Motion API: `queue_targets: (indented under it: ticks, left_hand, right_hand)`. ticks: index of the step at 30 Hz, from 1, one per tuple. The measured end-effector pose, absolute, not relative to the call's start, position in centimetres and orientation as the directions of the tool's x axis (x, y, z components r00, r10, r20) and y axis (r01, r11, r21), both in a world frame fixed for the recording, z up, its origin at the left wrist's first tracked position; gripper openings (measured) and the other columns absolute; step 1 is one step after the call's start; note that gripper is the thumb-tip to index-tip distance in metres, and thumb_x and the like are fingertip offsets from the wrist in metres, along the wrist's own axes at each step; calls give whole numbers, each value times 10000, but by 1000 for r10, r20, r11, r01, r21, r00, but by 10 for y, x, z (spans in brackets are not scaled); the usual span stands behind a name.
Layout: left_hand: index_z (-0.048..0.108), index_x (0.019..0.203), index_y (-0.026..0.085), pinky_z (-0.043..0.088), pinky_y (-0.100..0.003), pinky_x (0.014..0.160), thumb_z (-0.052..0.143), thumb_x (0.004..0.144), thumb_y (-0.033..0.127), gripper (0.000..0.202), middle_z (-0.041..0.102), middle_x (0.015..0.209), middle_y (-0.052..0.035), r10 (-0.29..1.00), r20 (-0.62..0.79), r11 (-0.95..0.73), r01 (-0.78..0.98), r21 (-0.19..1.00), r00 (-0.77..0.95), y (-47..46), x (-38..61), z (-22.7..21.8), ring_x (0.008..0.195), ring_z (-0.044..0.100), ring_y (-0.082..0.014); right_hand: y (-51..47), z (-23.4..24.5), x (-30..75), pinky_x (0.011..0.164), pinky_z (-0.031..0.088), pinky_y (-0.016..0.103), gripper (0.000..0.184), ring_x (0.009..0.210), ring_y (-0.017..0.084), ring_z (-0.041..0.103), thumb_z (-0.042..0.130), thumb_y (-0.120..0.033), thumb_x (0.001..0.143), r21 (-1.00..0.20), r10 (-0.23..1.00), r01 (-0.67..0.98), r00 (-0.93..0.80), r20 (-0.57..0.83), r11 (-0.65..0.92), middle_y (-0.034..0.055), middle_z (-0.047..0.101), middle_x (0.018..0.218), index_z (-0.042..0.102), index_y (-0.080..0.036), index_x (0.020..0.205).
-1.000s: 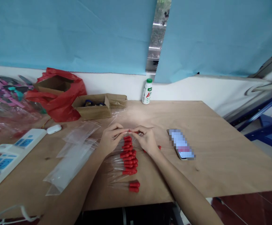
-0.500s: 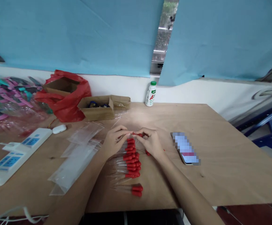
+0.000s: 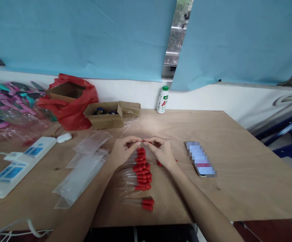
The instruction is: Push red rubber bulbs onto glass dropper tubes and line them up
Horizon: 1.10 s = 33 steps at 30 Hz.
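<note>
My left hand (image 3: pixel 122 152) and my right hand (image 3: pixel 162 151) meet fingertip to fingertip above the table. Both are closed in a pinch on one dropper, whose red rubber bulb (image 3: pixel 148 142) shows a little between them; its clear tube is mostly hidden by my fingers. Below the hands lies a column of droppers (image 3: pixel 142 176) with red bulbs to the right and clear tubes to the left. A separate pair of droppers (image 3: pixel 148 204) rests nearer the front edge. Some red bulbs (image 3: pixel 159 163) lie partly hidden behind my right wrist.
Clear plastic bags (image 3: pixel 82 178) lie left of my left forearm, beside a white power strip (image 3: pixel 20 164). Behind stand an open cardboard box (image 3: pixel 105 121), a red plastic bag (image 3: pixel 75 116) and a white bottle (image 3: pixel 162 101). A phone (image 3: pixel 200 159) lies to the right.
My fingers have curled in more around the dropper, and less of its red bulb shows. The droppers on the table look unchanged; the view has shifted slightly.
</note>
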State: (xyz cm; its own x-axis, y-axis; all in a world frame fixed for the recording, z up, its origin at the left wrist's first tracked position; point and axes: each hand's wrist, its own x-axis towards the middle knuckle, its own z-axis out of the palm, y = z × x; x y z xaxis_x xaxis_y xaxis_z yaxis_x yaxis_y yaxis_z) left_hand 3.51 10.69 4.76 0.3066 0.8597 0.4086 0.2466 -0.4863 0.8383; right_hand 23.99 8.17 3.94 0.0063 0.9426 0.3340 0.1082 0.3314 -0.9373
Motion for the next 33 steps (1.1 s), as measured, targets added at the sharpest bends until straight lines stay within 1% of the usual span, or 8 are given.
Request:
queue_targets:
  ticks: [4,6,13,18,24,29,31,33]
  left_hand:
    - [811,951,186,528,-263,711,617,1033,386,290,804,860,-37,854,383,-487,281,827,351,108,33,49,791,730,-171]
    - [807,909,183,518,-265,718,617,1035,393,311,795,848,-33,853,378,-486,283,827,361,108,32,50,785,713,-167]
    - [839,1005,198,513,-272,727,685,999,375,235,794,826,-27,851,361,-472,252,845,382,109,31,50,770,709,-165]
    - [847,1009,210,504,-278,690,687,994,341,207,799,814,-31,826,398,-524,284,803,398,107,30,55,744,706,-170]
    - [841,1001,221,502,-286,691,674,1001,315,191,814,868,-38,799,433,-576,326,750,417,106,28,57,758,712,-173]
    - [833,984,219,498,-289,689,681,1001,310,178,815,917,-48,767,452,-618,339,709,455,108,25,55,778,710,-174]
    - [828,974,218,496,-288,699,682,1001,303,170,807,904,-44,757,452,-629,340,700,471,108,25,55,772,701,-167]
    - [828,974,218,500,-289,710,693,995,312,166,803,898,-43,765,452,-621,341,706,458,107,26,55,773,698,-165]
  right_hand:
    - [81,40,239,721,583,304,178,767,187,742,807,-345,879,-938,943,115,22,332,327,64,843,952,859,-210,982]
    - [80,41,239,732,588,307,172,782,192,751,809,-345,878,-937,943,116,23,333,329,66,844,954,860,-210,972]
    - [78,39,238,789,615,324,134,857,216,786,799,-315,892,-921,927,112,2,376,373,72,844,968,856,-215,959]
    - [77,39,237,844,628,346,125,883,222,790,770,-315,926,-898,911,156,-31,412,411,65,841,972,849,-226,965]
    - [74,43,239,881,599,360,142,914,220,773,693,-260,996,-787,841,304,-117,528,537,63,828,997,832,-246,1017]
    - [71,47,242,854,574,384,190,888,231,731,627,-244,1037,-655,776,432,-219,592,621,72,806,964,816,-249,1022]
    - [71,49,243,852,568,390,225,892,236,716,591,-237,1052,-614,754,448,-276,597,650,80,799,962,814,-245,1027]
    - [71,51,245,859,569,389,219,905,236,716,593,-246,1055,-615,750,439,-278,600,655,78,798,967,812,-246,1042]
